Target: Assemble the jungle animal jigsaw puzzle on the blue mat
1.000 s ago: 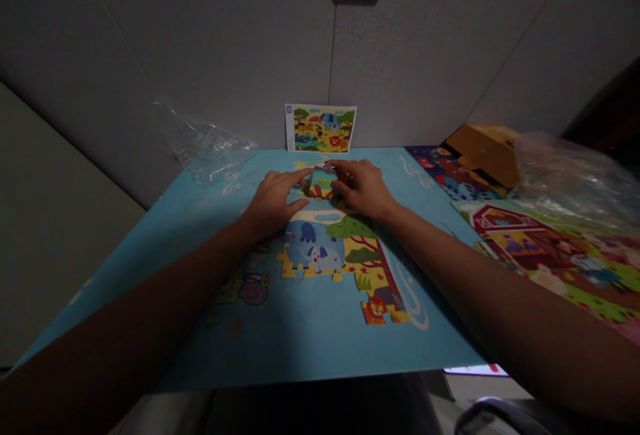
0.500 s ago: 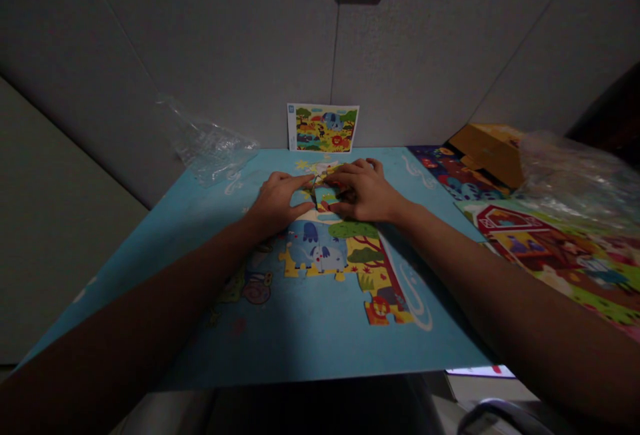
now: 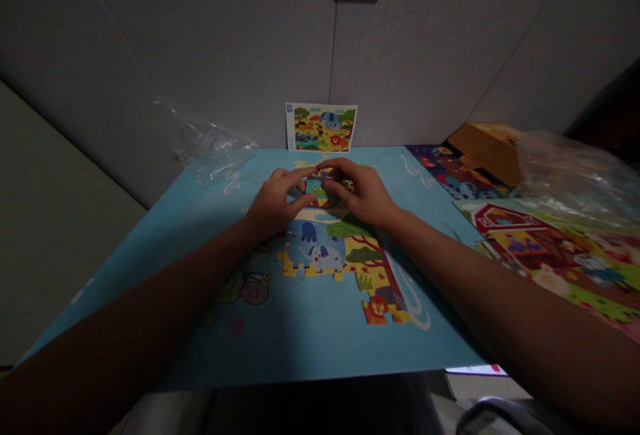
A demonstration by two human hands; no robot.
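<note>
Between my hands, above the top of a partly joined jigsaw puzzle (image 3: 325, 258), are a few green and yellow jigsaw pieces (image 3: 315, 186). My left hand (image 3: 275, 202) grips them at their left edge with thumb and forefinger. From the right, my right hand (image 3: 364, 194) curves over the same pieces, thumb on their face and forefinger at the far edge; its other fingers are hidden. The joined puzzle part shows blue elephants, a tree and, at its lower right, a lion. How many pieces are held is hard to make out.
A picture card (image 3: 321, 127) leans on the wall behind the blue table (image 3: 280, 348). Crumpled clear plastic (image 3: 215, 152) lies at the back left. To the right are a farm picture (image 3: 550, 255), an opened orange box (image 3: 487, 155) and more clear plastic (image 3: 575, 168).
My right hand has shifted slightly left, its thumb now on the pieces' face and its forefinger reaching the left forefinger. The pieces between the hands have turned or shifted left.
</note>
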